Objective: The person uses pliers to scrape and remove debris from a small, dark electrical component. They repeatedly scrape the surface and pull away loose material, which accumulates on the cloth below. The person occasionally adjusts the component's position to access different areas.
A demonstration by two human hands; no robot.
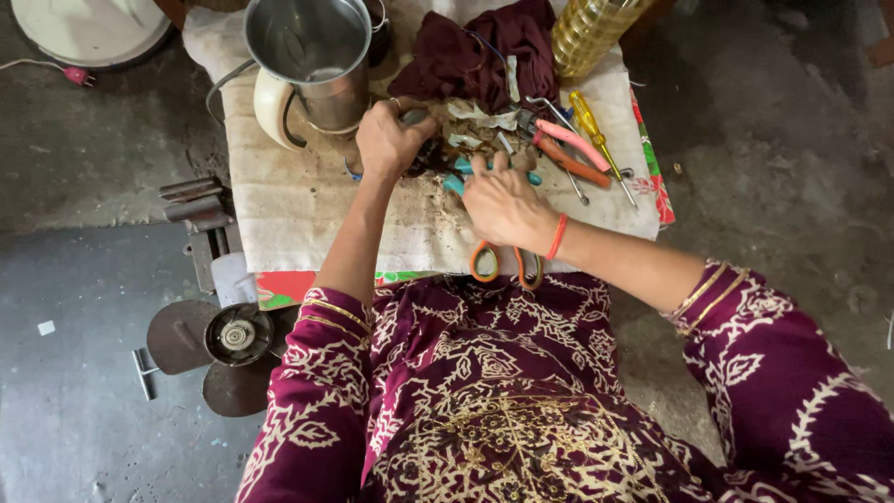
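Cloth-covered table — pliers, screwdriver, jug crowd both hands.

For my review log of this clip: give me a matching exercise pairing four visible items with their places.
Things:
1. steel jug with cream handle
2. orange-handled scissors
3. yellow-handled screwdriver
4. dark maroon cloth

Places:
A. near table edge, below the right hand
B. far side, above the left hand
C. right of the pink-handled pliers
D. far middle, beside the yellow ribbed bottle

Pairs: 1-B, 2-A, 3-C, 4-D
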